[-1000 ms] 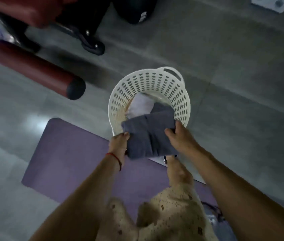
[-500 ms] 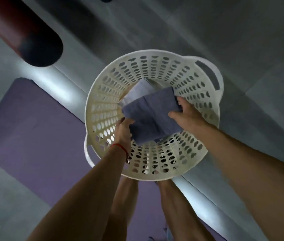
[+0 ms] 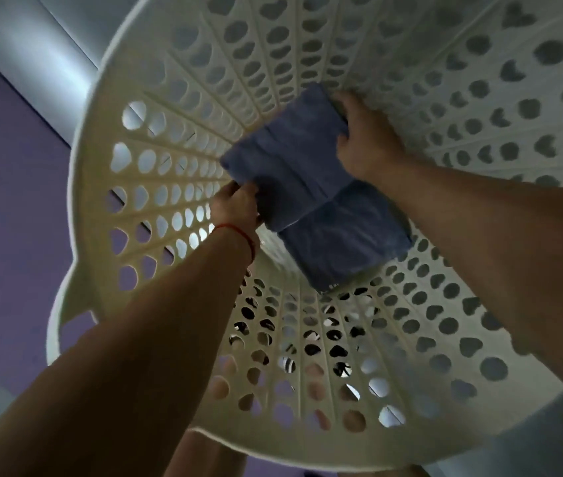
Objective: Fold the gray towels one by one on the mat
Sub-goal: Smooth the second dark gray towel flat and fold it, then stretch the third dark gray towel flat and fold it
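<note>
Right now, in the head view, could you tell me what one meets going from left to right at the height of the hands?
Mat → basket wall → left hand → towel → right hand → basket wall again.

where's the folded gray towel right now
In the head view, the folded gray towel is deep inside the white basket, centre frame, held between the left hand and right hand.

Perforated basket (image 3: 183,187) wall ringing the frame's centre, folded gray towels (image 3: 311,187) filling its bottom, open purple mat (image 3: 8,208) at left
</note>
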Demonstrator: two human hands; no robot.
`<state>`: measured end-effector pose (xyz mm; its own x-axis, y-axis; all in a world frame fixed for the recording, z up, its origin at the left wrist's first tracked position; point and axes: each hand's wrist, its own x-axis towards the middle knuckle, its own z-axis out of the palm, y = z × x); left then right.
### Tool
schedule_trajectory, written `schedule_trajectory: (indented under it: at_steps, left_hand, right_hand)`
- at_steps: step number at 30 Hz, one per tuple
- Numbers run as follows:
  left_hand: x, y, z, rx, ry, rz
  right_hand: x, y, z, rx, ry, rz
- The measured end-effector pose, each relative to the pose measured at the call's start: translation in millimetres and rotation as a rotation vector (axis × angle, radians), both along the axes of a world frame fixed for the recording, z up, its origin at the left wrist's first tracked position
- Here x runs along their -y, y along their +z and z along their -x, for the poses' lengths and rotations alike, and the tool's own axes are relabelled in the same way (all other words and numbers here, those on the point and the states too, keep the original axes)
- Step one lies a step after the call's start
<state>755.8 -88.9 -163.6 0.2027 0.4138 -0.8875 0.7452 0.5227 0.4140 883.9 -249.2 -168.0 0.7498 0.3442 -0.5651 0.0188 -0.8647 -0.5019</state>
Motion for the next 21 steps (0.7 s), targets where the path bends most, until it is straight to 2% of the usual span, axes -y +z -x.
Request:
schedule_trajectory:
  at_steps: [3,5,7,10,11,13,14,16,21]
  left_hand:
    - [-6.5,-15.7,3.1,-0.007,0.006,-0.019]
    - [-7.2,-20.8,8.9,-0.030,-0.102,-0.141]
    - [-2.1,-10.6,14.0,-0.057,-0.435,-0.444]
    - [4.4,5.2,17.7,0.018,-1.091,-1.042]
    - [5.5,4.6,17.4,0.014,-1.326,-1.119]
    - [3.1,-2.7,10.7,-0.086,-1.683,-1.010]
    - [1.5,-9.1,7.1,-0.140,-1.761,-0.929]
    - [-1.4,-23.0,1.6,-0.160,-1.767,-0.840]
    - [7.0,-29.8,-12.8,-0.231,-1.714,-0.807]
  right_hand:
    - [4.2,-17.1,1.1,0.059,0.032,-0.066]
    - [10.6,-24.5,1.4,0.084,0.088,-0.048]
    - [12.7,-23.8,2.4,0.203,0.206,0.022]
    - [9.8,-16.9,6.5,0.341,0.517,0.045]
    - [9.3,-18.9,8.1,0.332,0.614,0.040]
    - [10.5,-26.0,2.0,0.185,0.688,0.076]
    - [10.7,-30.4,-2.6,0.099,0.702,0.123]
    - [8.8,-38.3,-9.4,0.008,0.736,0.231]
    - [-3.4,-43.1,0.6,0.034,0.637,0.301]
